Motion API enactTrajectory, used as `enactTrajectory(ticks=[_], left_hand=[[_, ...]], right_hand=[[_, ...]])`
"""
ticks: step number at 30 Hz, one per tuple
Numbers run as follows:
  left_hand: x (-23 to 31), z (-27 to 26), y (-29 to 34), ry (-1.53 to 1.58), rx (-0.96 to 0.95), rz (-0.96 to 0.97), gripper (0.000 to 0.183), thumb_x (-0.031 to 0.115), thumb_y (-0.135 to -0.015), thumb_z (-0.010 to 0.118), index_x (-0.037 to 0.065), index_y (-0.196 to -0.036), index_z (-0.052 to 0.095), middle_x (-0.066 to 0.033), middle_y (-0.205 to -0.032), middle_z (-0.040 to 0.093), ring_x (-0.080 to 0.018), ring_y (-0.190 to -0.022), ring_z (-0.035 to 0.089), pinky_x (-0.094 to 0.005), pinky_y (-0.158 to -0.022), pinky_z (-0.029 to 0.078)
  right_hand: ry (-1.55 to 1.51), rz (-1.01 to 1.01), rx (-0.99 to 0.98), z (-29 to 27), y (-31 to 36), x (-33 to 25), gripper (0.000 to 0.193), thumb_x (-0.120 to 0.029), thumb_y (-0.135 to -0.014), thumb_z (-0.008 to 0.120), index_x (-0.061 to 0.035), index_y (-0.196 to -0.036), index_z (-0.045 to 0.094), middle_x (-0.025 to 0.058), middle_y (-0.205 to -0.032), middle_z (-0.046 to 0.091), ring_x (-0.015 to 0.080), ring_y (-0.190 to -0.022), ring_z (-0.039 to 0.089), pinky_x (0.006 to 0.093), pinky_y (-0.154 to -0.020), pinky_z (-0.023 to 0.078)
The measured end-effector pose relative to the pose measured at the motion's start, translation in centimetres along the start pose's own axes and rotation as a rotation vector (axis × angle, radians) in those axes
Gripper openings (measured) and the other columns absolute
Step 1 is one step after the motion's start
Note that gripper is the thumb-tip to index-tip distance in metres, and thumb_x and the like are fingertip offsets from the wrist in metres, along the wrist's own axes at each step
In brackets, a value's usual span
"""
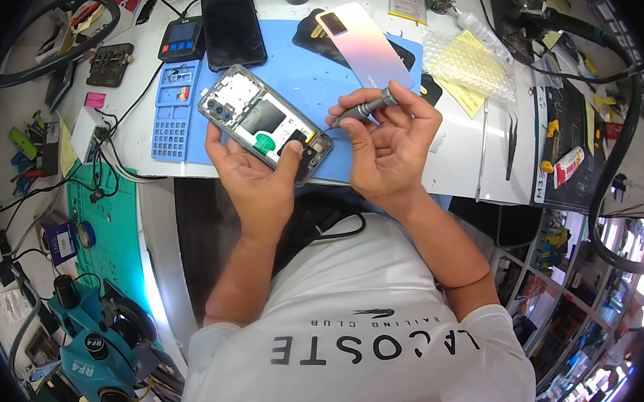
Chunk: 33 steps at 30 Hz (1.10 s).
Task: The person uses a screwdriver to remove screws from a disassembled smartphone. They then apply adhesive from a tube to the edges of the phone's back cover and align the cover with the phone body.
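Observation:
My left hand [256, 172] is closed around the lower part of an opened smartphone [250, 109], its back cover off and its inner frame, battery area and a green sticker showing. The phone lies tilted in the hand above the blue mat. In my right hand [392, 132] is a grey screwdriver [364, 110], held between thumb and fingers. Its tip points left toward the phone's lower right edge; whether it touches cannot be made out. Beyond the right hand, a pink and gold phone back cover [363, 45] rests on a dark phone-shaped piece [313, 41].
A blue work mat [288, 43] bears a black phone [232, 28] and a parts tray [177, 114]. Bubble wrap [481, 67] and tweezers [512, 147] lie at the right. A teal microscope [96, 336] stands at the lower left. Cables [112, 133] cross the bench's left side.

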<state>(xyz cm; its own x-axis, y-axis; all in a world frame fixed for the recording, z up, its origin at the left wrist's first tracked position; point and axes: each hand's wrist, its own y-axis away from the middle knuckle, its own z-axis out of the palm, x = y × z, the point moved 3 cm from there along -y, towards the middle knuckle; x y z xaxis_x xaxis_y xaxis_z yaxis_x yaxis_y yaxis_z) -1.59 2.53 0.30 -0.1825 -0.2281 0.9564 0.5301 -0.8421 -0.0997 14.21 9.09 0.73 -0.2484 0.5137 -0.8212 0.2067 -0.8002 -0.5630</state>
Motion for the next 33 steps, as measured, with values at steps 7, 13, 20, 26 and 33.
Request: enactTrajectory(ticks=[7,13,20,26,33], left_hand=[[0.28,0.16,-0.15,-0.023,-0.015,-0.016,0.097,-0.019,-0.083,0.071,0.001,-0.159,0.014,-0.019,-0.143,0.048,-0.0237,-0.132,0.055,-0.0375,-0.109,0.052],[0.24,0.12,-0.05,-0.026,-0.01,-0.022,0.097,-0.02,-0.083,0.071,0.0,-0.159,0.013,-0.0193,-0.142,0.048,-0.0236,-0.131,0.055,-0.037,-0.108,0.052],[0.38,0.22,-0.07,-0.027,-0.009,-0.017,0.097,-0.02,-0.083,0.071,0.0,-0.159,0.013,-0.0189,-0.142,0.048,-0.0236,-0.131,0.055,-0.0371,-0.108,0.052],[0.35,0.28,-0.11,-0.017,-0.011,-0.027,0.098,-0.019,-0.083,0.071,0.0,-0.159,0.012,-0.0184,-0.142,0.048,-0.0235,-0.132,0.054,-0.0375,-0.109,0.051],[0.22,0.16,-0.02,-0.023,-0.003,-0.013,0.097,-0.018,-0.083,0.073,0.0,-0.158,0.016,-0.0193,-0.142,0.05,-0.0239,-0.132,0.056,-0.0379,-0.11,0.051]], right_hand=[[0.004,-0.015,-0.002,0.04,-0.14,0.06,0.062,0.014,-0.1,0.058,-0.0055,-0.147,0.022,0.0258,-0.121,0.06,0.0249,-0.102,0.069,0.0364,-0.091,0.061],[0.013,-0.008,-0.006,0.1,-0.09,-0.09,0.061,0.014,-0.1,0.058,-0.005,-0.146,0.022,0.0252,-0.12,0.061,0.0242,-0.102,0.069,0.0341,-0.089,0.06],[0.014,-0.008,-0.007,0.15,-0.12,-0.28,0.06,0.012,-0.101,0.059,-0.0053,-0.144,0.023,0.0247,-0.12,0.061,0.0241,-0.102,0.069,0.0326,-0.087,0.06],[0.005,-0.017,0.004,0.02,0.08,-0.06,0.059,0.012,-0.101,0.06,-0.0057,-0.144,0.023,0.025,-0.12,0.061,0.0244,-0.102,0.069,0.0324,-0.086,0.06],[0.018,-0.003,-0.004,0.18,0.08,-0.23,0.059,0.012,-0.1,0.06,-0.0049,-0.144,0.024,0.0243,-0.12,0.062,0.0245,-0.102,0.07,0.0324,-0.085,0.06]])
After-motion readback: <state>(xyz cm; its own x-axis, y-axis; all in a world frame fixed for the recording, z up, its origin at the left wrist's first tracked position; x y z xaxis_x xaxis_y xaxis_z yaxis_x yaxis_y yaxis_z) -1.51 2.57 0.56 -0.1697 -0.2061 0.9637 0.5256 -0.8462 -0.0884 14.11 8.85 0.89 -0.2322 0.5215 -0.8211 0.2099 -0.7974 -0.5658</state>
